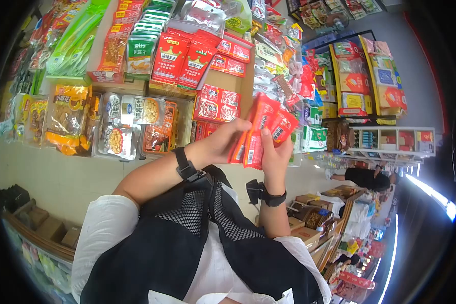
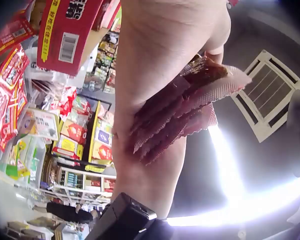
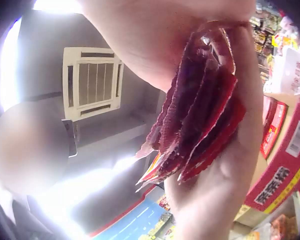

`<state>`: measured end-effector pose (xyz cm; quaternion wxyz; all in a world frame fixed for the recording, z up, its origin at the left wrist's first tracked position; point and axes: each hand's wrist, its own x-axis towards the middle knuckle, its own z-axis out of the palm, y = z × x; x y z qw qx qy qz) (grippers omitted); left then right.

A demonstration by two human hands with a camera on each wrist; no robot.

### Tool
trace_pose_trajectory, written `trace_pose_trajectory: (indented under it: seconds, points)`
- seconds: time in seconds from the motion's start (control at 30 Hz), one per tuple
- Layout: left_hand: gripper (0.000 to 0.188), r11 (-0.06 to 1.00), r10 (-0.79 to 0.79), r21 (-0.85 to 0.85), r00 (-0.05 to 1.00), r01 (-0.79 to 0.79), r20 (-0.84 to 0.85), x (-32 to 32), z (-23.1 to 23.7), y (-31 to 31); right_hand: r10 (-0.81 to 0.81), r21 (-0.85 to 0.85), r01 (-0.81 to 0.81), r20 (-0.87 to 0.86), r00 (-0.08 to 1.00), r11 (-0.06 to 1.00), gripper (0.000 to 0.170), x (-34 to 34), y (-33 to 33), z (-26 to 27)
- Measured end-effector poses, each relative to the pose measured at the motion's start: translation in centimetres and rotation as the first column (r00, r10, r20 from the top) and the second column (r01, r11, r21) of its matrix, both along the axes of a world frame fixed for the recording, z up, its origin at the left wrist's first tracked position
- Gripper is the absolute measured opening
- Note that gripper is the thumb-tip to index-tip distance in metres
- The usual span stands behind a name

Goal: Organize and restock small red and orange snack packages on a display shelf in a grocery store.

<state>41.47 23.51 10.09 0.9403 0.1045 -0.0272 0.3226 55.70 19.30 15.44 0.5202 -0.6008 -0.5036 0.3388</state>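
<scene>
Near the head view's centre, the left hand (image 1: pixel 227 141) and right hand (image 1: pixel 275 156) grip close together; the left forearm (image 1: pixel 154 173) slants from lower left, the right forearm (image 1: pixel 274 219) nearly upright

One left hand (image 1: pixel 222 141) and one right hand (image 1: pixel 277 154), two in all, hold at least two red packets (image 1: pixel 262 121), their overlap hiding the exact number. Two black wrist straps (image 1: pixel 275 199) show, one per arm, along with two crown-printed red pack fronts (image 1: pixel 169 58) and one square ceiling vent (image 2: pixel 269 92).
</scene>
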Motion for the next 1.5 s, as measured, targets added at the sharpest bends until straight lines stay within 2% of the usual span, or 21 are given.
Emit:
trace_pose_trajectory:
  seconds: [0.03,0.1,0.13,0.17,0.23,0.33,0.4,0.43,0.53,0.63,0.7,0.87,0.9,1.03,1.1,1.13,1.27,1.3,1.37,1.43,1.5]
  points:
    - [0.062,0.999,0.025,-0.028,0.999,-0.026,-0.026,0.0,-0.3,0.3,0.014,-0.001,-0.014,-0.015,1.000,1.000,0.031,0.8,0.8,-0.5]
    - [0.061,0.986,0.042,-0.164,0.997,-0.030,0.070,-0.1,-1.3,1.0,0.026,0.168,-0.118,0.469,0.883,0.979,0.037,2.7,2.8,-1.5]
    - [0.061,0.986,0.066,-0.160,0.996,-0.056,0.055,0.2,-1.6,1.0,-0.002,0.094,-0.016,0.185,0.983,0.995,0.043,2.8,3.2,-2.2]
    - [0.060,0.981,0.125,-0.150,0.992,-0.121,0.016,0.5,-1.7,1.0,0.022,0.101,-0.039,0.170,0.985,0.994,0.043,3.1,3.7,-2.0]
    - [0.059,0.971,0.198,-0.127,0.979,-0.202,-0.044,1.2,-1.8,1.0,0.152,-0.014,-0.152,-0.043,0.987,0.988,0.045,3.5,4.5,-1.6]
    - [0.054,0.936,0.323,-0.056,0.909,-0.348,-0.265,2.1,-0.5,0.0,0.219,-0.069,-0.225,-0.095,0.971,0.972,0.039,4.8,5.4,-2.8]
    - [0.052,0.926,0.364,0.022,0.877,-0.377,-0.315,3.0,-1.1,0.1,0.242,-0.176,-0.263,-0.128,0.962,0.949,0.034,5.2,5.6,-2.5]
    - [0.051,0.920,0.388,0.090,0.852,-0.382,-0.352,3.5,-1.3,0.1,0.258,-0.172,-0.280,-0.139,0.956,0.944,0.034,5.5,5.5,-2.6]
    - [0.045,0.866,0.487,0.091,0.788,-0.492,-0.376,4.9,-0.1,-0.4,0.329,-0.026,-0.334,-0.117,0.937,0.942,0.034,5.6,5.3,-3.7]
    - [0.041,0.813,0.557,0.115,0.707,-0.570,-0.437,5.7,0.3,-0.9,0.422,-0.069,-0.431,-0.110,0.900,0.900,0.036,7.0,6.2,-4.8]
    - [0.040,0.781,0.605,0.211,0.624,-0.588,-0.495,5.9,0.3,-1.5,0.435,-0.083,-0.452,-0.169,0.885,0.888,0.033,7.3,6.5,-5.1]
    - [0.042,0.747,0.606,0.081,0.627,-0.659,-0.489,5.1,0.0,-2.8,0.451,-0.170,-0.524,-0.336,0.827,0.835,0.025,6.8,7.1,-5.3]
    - [0.043,0.746,0.596,0.019,0.654,-0.666,-0.466,4.8,0.0,-3.1,0.472,-0.166,-0.544,-0.335,0.815,0.822,0.025,6.6,7.2,-5.3]
    - [0.044,0.690,0.641,0.058,0.572,-0.721,-0.512,3.7,-1.2,-3.9,0.488,-0.104,-0.547,-0.337,0.805,0.831,0.023,5.0,7.7,-5.1]
    - [0.045,0.665,0.625,-0.060,0.599,-0.744,-0.500,2.9,-1.2,-4.4,0.519,0.017,-0.538,-0.288,0.805,0.843,0.021,4.0,7.9,-5.0]
    - [0.043,0.695,0.607,-0.111,0.663,-0.710,-0.439,2.1,-1.2,-5.0,0.527,0.021,-0.544,-0.285,0.801,0.839,0.021,3.7,8.1,-5.0]
    - [0.043,0.619,0.695,-0.152,0.627,-0.771,-0.351,1.1,0.7,-6.1,0.592,0.055,-0.594,-0.196,0.782,0.802,0.024,2.1,8.4,-5.3]
    - [0.043,0.617,0.697,-0.149,0.625,-0.773,-0.351,1.0,0.4,-6.2,0.595,0.048,-0.595,-0.136,0.792,0.802,0.025,1.7,8.2,-5.2]
    - [0.043,0.584,0.720,0.085,0.466,-0.808,-0.514,0.7,-0.4,-6.1,0.631,0.041,-0.630,-0.065,0.773,0.776,0.026,1.2,7.9,-4.6]
    - [0.046,0.603,0.695,0.035,0.504,-0.797,-0.513,-0.2,-0.5,-6.3,0.687,0.018,-0.691,-0.127,0.715,0.723,0.025,0.8,7.7,-4.3]
    - [0.047,0.593,0.717,0.109,0.461,-0.798,-0.523,-0.9,-0.4,-6.4,0.649,-0.012,-0.655,-0.129,0.750,0.755,0.025,0.6,7.9,-3.8]
